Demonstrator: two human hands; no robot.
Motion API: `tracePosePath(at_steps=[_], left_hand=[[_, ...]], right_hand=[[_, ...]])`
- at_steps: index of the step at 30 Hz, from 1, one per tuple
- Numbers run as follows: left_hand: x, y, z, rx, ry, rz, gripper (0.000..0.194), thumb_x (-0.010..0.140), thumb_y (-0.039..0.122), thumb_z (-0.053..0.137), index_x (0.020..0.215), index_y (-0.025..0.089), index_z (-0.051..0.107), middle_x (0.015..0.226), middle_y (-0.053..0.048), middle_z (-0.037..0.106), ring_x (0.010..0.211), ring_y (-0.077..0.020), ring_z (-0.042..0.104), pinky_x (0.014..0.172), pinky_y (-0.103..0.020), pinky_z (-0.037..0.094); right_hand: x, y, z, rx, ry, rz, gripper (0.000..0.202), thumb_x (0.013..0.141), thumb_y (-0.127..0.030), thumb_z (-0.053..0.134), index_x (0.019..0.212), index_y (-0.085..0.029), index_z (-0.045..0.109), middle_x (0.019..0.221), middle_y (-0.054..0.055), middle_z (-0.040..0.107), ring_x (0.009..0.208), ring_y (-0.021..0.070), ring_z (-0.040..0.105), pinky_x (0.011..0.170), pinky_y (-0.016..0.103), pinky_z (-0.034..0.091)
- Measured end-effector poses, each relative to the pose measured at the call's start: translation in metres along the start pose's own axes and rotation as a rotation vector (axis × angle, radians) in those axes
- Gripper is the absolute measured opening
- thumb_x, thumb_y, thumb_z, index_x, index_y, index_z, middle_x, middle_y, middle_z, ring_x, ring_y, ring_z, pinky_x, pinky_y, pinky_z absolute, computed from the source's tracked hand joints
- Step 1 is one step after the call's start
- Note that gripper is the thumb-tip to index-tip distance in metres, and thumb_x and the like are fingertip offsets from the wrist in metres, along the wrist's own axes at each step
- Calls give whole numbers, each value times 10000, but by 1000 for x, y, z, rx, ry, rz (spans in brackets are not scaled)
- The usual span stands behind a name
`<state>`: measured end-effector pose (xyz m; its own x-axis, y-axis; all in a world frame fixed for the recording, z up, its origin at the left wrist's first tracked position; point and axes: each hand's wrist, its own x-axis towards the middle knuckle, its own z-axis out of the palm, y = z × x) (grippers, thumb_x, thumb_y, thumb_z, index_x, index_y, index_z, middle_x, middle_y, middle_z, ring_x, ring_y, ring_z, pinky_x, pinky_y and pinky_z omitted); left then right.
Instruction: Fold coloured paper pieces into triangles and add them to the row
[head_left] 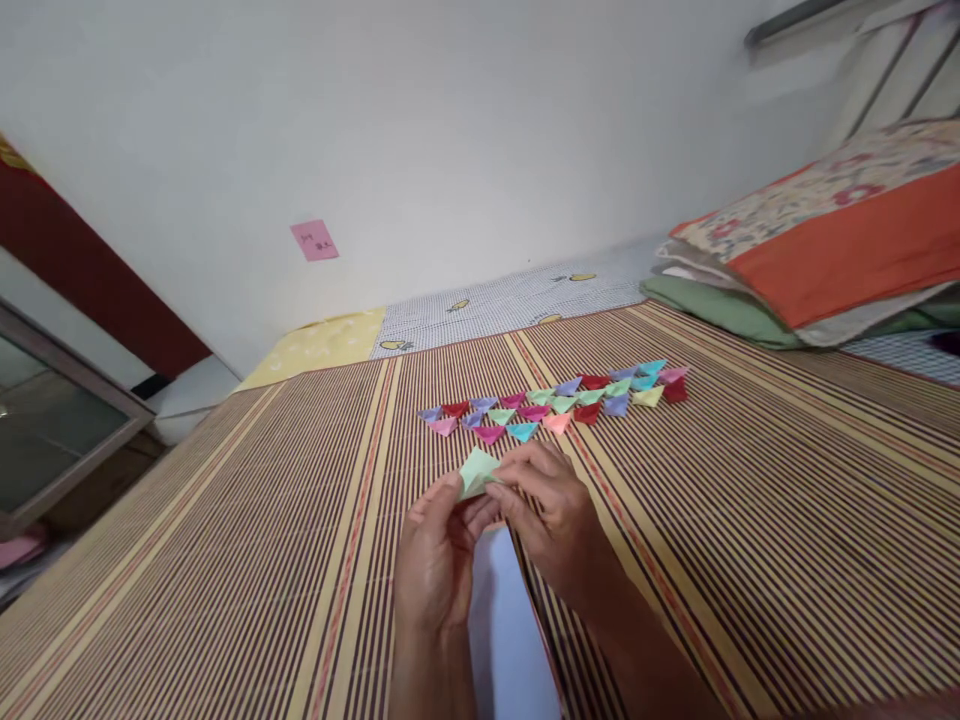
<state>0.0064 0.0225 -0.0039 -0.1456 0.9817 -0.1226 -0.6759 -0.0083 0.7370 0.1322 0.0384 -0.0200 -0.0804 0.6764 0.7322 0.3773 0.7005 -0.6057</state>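
Observation:
A small light green paper with creases is held up between both hands. My left hand pinches its left side between thumb and fingers. On the right, my right hand grips the lower right edge with thumb and fingertips. Just beyond the hands, several small folded paper pieces in pink, red, blue, green, yellow and orange lie in slanting rows on the striped mat. Beneath the wrists, a pale blue-white flat item rests on the mat, partly hidden by my hands.
Folded bedding and an orange floral pillow are stacked at the right. A checked sheet and a yellow cloth run along the white wall, which bears a pink note. A framed glass panel stands at left.

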Motion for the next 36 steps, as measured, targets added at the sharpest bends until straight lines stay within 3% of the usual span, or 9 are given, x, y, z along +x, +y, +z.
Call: tracePosePath(at_steps=[11,18,26,36], left_hand=[[-7,0,13,17,-3,73,180,653,263,886,717,140,771,756,-72,789,670,-187,743,667,-285,626],[-9,-2,11,146,9,86,222,689,303,879,789,137,771,755,-37,749,652,-136,699,625,-217,593],[-12,-4,13,235,51,130,249,704,366,865,792,147,784,837,-56,780,756,-162,729,709,-238,599],[-8,-8,7,373,90,175,241,699,310,864,863,152,784,773,-39,771,680,-148,703,681,-248,581]], right_hand=[[1,-9,0,163,84,213,171,902,-144,608,738,-186,632,842,27,556,838,192,575,767,330,455],[4,-12,-3,170,61,232,209,892,-134,592,692,-190,613,807,17,534,806,184,566,738,323,447],[2,-8,-3,124,55,237,212,897,-143,586,695,-197,617,813,19,536,812,191,560,747,334,438],[2,-10,-3,147,37,288,180,890,-157,595,714,-190,597,846,14,496,780,168,548,712,304,435]])
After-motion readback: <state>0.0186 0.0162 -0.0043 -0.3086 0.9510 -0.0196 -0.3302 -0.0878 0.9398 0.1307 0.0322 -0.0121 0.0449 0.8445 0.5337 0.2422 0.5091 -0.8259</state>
